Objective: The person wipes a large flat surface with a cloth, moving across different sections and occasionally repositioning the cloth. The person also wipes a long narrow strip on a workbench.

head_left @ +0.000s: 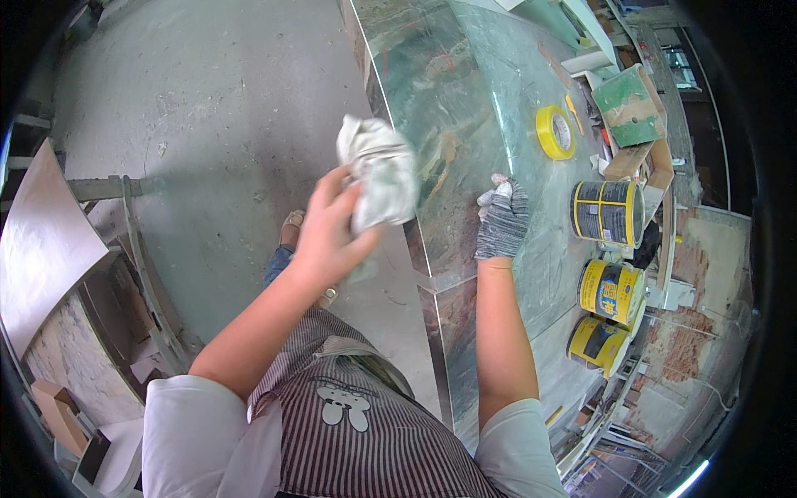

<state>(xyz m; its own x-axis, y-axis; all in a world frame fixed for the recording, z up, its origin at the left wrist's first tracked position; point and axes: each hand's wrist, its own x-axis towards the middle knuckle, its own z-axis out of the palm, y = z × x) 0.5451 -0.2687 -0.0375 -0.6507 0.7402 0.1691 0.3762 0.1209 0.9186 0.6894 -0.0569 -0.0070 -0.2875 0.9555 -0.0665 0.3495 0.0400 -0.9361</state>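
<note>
Yellow cans, contents hidden; left fingers hold white cloth.

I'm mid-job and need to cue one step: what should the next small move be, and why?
Probably bring the left hand and its crumpled white cloth to the right, over the marbled slab: in this view the cloth shows mostly beyond the slab's left edge, against the floor, while the gloved right hand is over the slab.

Printed labels on three yellow-black cans, the middle boldly lettered
</note>
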